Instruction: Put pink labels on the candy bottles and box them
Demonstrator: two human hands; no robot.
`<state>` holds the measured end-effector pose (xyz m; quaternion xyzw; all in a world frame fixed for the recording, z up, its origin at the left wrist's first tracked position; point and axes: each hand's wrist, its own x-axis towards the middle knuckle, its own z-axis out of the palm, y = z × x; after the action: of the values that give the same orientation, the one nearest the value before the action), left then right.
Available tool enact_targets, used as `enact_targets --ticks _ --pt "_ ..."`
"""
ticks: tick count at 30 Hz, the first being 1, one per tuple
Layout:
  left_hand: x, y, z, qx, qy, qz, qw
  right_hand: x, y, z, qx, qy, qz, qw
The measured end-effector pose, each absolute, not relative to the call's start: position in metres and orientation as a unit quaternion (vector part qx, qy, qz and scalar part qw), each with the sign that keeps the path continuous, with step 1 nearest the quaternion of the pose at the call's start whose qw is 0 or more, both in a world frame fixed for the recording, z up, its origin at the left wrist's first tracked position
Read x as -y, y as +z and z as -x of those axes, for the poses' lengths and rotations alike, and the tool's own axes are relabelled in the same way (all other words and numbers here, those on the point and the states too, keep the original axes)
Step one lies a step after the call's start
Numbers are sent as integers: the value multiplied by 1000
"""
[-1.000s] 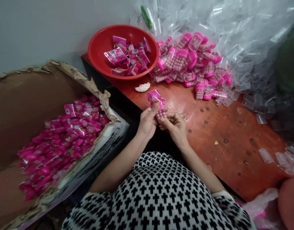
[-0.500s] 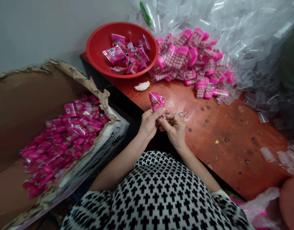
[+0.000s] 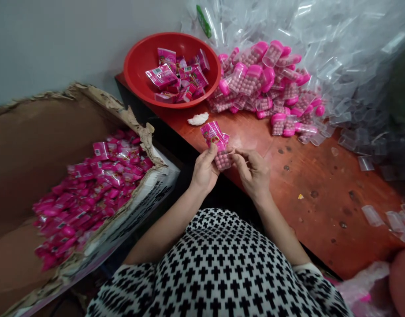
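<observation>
My left hand (image 3: pixel 204 172) is closed, its thumb pressed on a pink printed packet (image 3: pixel 213 132) and a small clear candy container (image 3: pixel 223 160). Pale pink candy balls show through the container's wall, below the packet. A second bit of pink wrapper peeks out behind the packet's right side. My right hand (image 3: pixel 253 171) has curled fingers, with thumb and index fingertip pinched at the container's right edge. The fingers behind the container are hidden.
A red bowl (image 3: pixel 129 83) with several pink packets stands on the red-brown table (image 3: pixel 321 220). Pink-capped candy containers (image 3: pixel 251 79) are heaped beside it, with clear empty containers (image 3: pixel 370 215) farther right. At left, a torn cardboard box (image 3: pixel 149 176) holds many pink packets. A white crumpled lump (image 3: pixel 198 119) lies near the bowl.
My right hand has shifted right and its fingers have drawn back, so more of the candy container shows. The packet has tilted left and looks flatter. The view has moved slightly.
</observation>
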<state>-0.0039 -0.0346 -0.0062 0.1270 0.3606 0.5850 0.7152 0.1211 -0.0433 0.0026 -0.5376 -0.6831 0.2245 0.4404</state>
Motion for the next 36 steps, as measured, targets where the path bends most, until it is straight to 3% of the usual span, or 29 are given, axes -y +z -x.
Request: enact_targets --ticks 9,26,36 --pt "39 -6 4 -381 555 -141 726 22 -1 -130 808 19 449 381" --pt "42 -1 2 -383 519 -137 752 11 -2 -132 844 -47 448 290" --pt "41 -1 7 -372 541 -128 743 14 0 -140 818 28 423 389"
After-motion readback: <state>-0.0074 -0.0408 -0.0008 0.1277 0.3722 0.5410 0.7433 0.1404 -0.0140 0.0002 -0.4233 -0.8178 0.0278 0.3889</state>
